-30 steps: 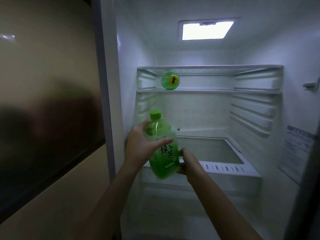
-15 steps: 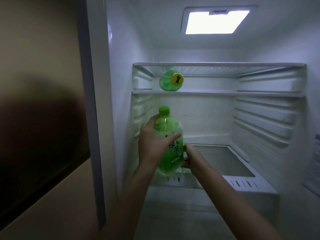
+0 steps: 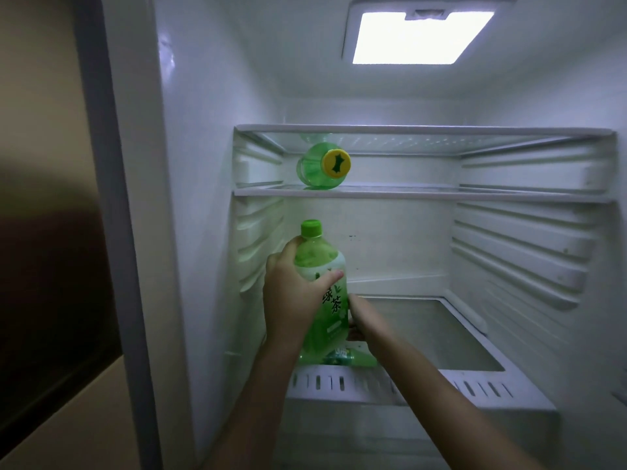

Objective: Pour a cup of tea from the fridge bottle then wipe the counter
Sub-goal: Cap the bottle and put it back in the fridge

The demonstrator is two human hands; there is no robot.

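Note:
A green tea bottle point(image 3: 320, 262) with a green cap stands upright inside the open fridge, at the front left of the lower glass shelf point(image 3: 441, 334). Its base is at or just above the glass, where a green reflection shows. My left hand point(image 3: 293, 300) grips the bottle's upper body from the left, with the thumb across the label. My right hand point(image 3: 361, 317) holds the bottle's lower right side, its fingers hidden behind the bottle.
A second green bottle point(image 3: 317, 167) with a yellow cap lies on its side on the upper shelf, cap toward me. The fridge's left wall point(image 3: 203, 232) is close to the bottle. A lit lamp point(image 3: 420, 39) is overhead. A dark cabinet front point(image 3: 51, 266) stands to the left.
Both hands have carried the bottle deeper into the fridge and lower, toward the front left of the glass shelf. My view has moved closer to the fridge.

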